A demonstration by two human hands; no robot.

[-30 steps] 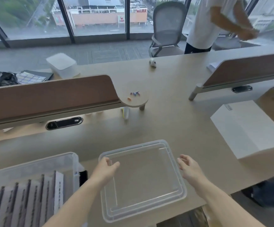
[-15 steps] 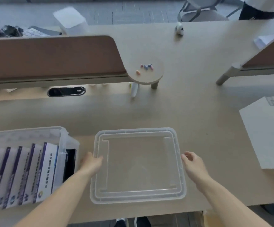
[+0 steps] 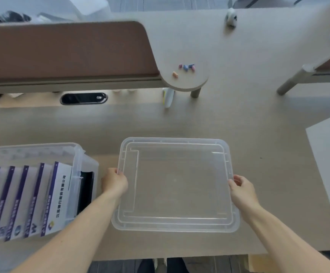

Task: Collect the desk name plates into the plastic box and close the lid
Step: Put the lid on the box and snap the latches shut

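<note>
Both your hands have closed in since the earlier frame: your left hand (image 3: 114,182) now pinches the lid's (image 3: 175,184) left rim and your right hand (image 3: 241,191) its right rim. Bare desk (image 3: 239,119) lies beyond the lid. Left of the lid sits the open plastic box (image 3: 79,154), name plates (image 3: 32,200) upright inside (purple-edged, white). Your wrists are level.
</note>
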